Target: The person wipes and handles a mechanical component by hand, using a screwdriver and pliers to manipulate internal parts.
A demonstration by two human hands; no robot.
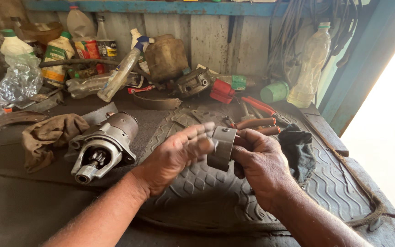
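Right hand: gripped one end of a curved grey metal shell, fingers wrapped around it.
Left hand: open, fingertips resting against the shell's other side.
Shell: held above the tyre tread mat.
Starter motor: lay left of the hands.
Brown rag: beside the motor.
Red-handled pliers: behind the hands.
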